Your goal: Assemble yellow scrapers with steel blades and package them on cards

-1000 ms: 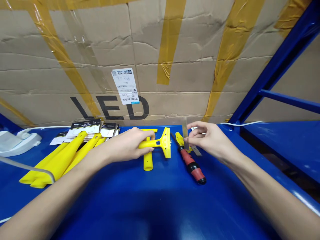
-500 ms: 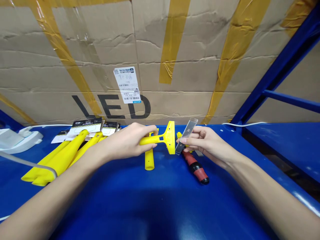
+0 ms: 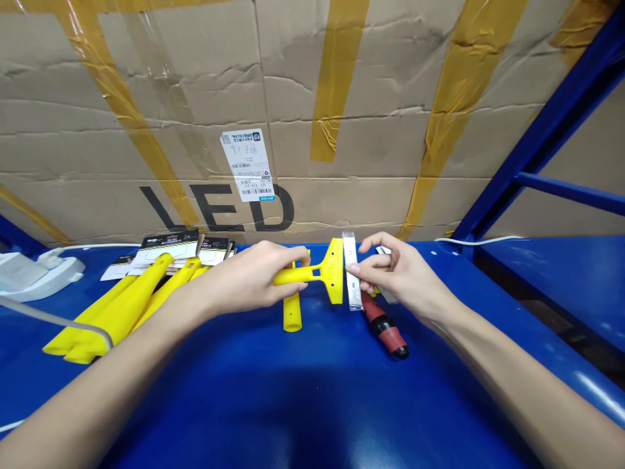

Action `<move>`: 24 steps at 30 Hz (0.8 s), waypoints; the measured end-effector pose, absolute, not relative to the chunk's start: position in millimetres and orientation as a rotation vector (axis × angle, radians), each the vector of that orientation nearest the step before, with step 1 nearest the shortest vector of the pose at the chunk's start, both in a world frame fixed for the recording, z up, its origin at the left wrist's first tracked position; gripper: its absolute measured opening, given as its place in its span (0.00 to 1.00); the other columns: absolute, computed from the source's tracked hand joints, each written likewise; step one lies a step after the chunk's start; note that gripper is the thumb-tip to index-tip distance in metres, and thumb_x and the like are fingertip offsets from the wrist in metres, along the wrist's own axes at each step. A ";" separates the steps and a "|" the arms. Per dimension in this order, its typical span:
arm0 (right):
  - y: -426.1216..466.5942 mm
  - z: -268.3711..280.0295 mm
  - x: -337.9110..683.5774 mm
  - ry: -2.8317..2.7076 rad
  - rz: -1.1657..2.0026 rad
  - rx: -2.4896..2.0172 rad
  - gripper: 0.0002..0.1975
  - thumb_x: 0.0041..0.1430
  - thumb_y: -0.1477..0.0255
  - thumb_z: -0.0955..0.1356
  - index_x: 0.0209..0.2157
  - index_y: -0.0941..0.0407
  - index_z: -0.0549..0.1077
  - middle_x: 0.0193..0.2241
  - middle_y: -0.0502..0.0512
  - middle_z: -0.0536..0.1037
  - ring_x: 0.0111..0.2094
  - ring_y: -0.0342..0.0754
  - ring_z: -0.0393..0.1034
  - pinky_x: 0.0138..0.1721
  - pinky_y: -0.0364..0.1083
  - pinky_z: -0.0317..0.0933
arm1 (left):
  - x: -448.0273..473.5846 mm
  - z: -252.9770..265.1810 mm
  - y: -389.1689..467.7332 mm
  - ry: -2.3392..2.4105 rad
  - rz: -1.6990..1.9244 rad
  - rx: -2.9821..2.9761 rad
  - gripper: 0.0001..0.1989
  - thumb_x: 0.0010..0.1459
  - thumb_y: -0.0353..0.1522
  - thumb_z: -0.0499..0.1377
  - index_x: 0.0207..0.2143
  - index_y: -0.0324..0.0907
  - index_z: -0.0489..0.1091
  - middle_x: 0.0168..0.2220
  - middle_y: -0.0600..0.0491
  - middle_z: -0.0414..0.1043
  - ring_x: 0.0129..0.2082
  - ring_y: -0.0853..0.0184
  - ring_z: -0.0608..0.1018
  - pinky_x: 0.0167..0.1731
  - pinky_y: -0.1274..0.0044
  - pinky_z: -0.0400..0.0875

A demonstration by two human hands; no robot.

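Observation:
My left hand is closed around the handle of a yellow scraper, its flat head pointing right. My right hand pinches a flat metal scraper blade in a clear wrapper, held upright beside the scraper head with a narrow gap between them. Below the right fingers, a red and black tool handle lies on the blue surface, its far end hidden by the hand. Under my left hand lies another yellow scraper, partly covered. A pale flat piece shows behind my right fingers.
Several yellow scrapers with printed cards lie at left, partly behind my forearm. A white power strip with a grey cable is farther left. A large taped cardboard box stands behind the blue tabletop. A blue metal frame rises at right.
My right hand has turned the wrapped blade from slanted to nearly upright, its broad face now brighter and its lower end slightly farther right. My left hand and the scraper have hardly moved.

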State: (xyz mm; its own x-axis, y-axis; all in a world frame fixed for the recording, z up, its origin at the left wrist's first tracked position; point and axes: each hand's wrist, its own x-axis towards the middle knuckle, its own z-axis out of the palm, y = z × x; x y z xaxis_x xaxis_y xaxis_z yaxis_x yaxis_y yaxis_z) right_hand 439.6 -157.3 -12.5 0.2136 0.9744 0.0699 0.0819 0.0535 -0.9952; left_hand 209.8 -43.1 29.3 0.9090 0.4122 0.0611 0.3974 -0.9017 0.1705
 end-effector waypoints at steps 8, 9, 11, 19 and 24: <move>-155.8 -17.0 432.4 -1.225 0.955 -1.392 0.27 0.46 0.65 0.80 0.44 0.53 0.67 0.18 0.43 0.75 0.20 0.44 0.70 0.25 0.43 0.67 | 212.4 32.1 -47.9 0.564 0.061 2.844 0.12 0.66 0.41 0.57 0.47 0.44 0.70 0.40 0.52 0.77 0.37 0.62 0.76 0.34 0.75 0.62; -155.7 -17.9 431.7 -1.214 0.958 -1.393 0.27 0.46 0.66 0.80 0.45 0.53 0.67 0.18 0.43 0.75 0.21 0.44 0.70 0.25 0.42 0.67 | 212.2 32.4 -48.3 0.558 0.069 2.843 0.12 0.67 0.40 0.57 0.48 0.44 0.69 0.41 0.52 0.77 0.37 0.62 0.76 0.34 0.75 0.62; -155.6 -19.6 430.5 -1.174 0.990 -1.365 0.29 0.48 0.67 0.79 0.49 0.53 0.66 0.22 0.45 0.78 0.23 0.44 0.72 0.27 0.42 0.67 | 212.0 32.8 -48.8 0.546 0.098 2.842 0.13 0.67 0.40 0.57 0.49 0.44 0.69 0.41 0.51 0.77 0.38 0.62 0.76 0.35 0.75 0.63; -157.2 -20.2 428.5 -1.149 1.013 -1.340 0.37 0.48 0.68 0.79 0.58 0.53 0.65 0.22 0.46 0.79 0.23 0.43 0.70 0.27 0.41 0.64 | 211.3 32.6 -50.2 0.564 0.040 2.808 0.12 0.66 0.40 0.57 0.47 0.44 0.70 0.35 0.54 0.74 0.32 0.65 0.72 0.31 0.75 0.60; -156.9 -18.2 427.8 -1.112 1.069 -1.329 0.42 0.49 0.67 0.79 0.63 0.50 0.60 0.21 0.45 0.79 0.21 0.44 0.71 0.27 0.42 0.66 | 210.7 34.9 -49.1 0.553 0.027 2.779 0.13 0.66 0.43 0.57 0.45 0.44 0.71 0.36 0.55 0.74 0.34 0.65 0.72 0.33 0.76 0.60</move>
State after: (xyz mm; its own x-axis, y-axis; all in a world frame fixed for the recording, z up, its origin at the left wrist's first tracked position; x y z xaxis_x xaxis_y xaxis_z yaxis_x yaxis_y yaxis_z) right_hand 427.8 -156.9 -18.2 0.1687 0.9856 -0.0087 0.0472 -0.0169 -0.9987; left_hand 210.7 -49.1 34.9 0.9255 0.3764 -0.0410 0.3706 -0.8785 0.3014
